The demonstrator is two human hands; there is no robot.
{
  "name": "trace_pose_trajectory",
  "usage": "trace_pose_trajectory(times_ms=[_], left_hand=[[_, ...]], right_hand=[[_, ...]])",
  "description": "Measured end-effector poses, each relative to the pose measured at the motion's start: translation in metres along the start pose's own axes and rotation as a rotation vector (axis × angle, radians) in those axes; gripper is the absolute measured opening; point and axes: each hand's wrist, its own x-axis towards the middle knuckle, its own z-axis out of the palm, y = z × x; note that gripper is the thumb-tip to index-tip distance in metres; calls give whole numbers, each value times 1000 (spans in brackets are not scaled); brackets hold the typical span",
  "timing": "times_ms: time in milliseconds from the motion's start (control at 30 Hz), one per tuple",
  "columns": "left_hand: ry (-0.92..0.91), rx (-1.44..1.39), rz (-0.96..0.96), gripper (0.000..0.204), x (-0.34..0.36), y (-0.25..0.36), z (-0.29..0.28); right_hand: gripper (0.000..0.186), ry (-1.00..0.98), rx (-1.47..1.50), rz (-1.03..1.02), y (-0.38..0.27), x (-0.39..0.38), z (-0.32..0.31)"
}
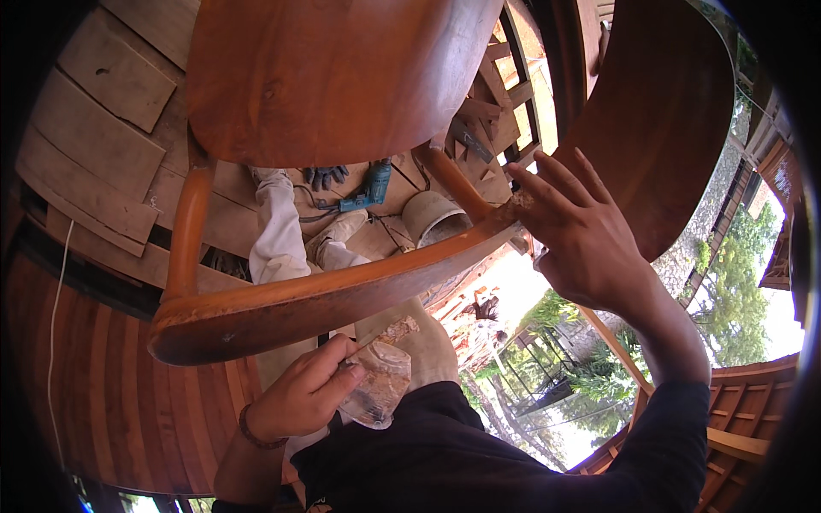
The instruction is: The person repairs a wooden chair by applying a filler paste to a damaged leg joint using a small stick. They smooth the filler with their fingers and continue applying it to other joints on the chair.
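A brown wooden chair stands before me, its seat at the top and its curved top rail nearest my body. Two rounded posts join the rail to the seat. Near the rail's right end is my right hand, fingers spread; its palm side and whatever lies under it are hidden. Lower down, my left hand is closed around a smeared clear plastic cup. A thin crusted spatula sticks out beside the cup, held by the same hand.
Beyond the rail, a teal power drill, a dark glove and a grey bucket sit among boards. A large curved dark wooden panel rises at the right. Wooden planks lie at left; a white cord hangs there.
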Motion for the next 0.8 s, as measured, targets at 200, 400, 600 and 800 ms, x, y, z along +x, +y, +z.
trace_pose_trajectory(times_ms=[200, 400, 600, 800], left_hand=[[-3, 26, 6, 14, 0, 1, -1], [7, 26, 13, 14, -2, 2, 1], [-16, 15, 6, 13, -1, 0, -3], [-21, 1, 24, 13, -2, -5, -2]], right_hand=[[48, -15, 103, 37, 13, 4, -8], [55, -79, 42, -34, 27, 5, -1], [49, -134, -1, -27, 33, 13, 6], [52, -183, -43, -4, 41, 23, 9]])
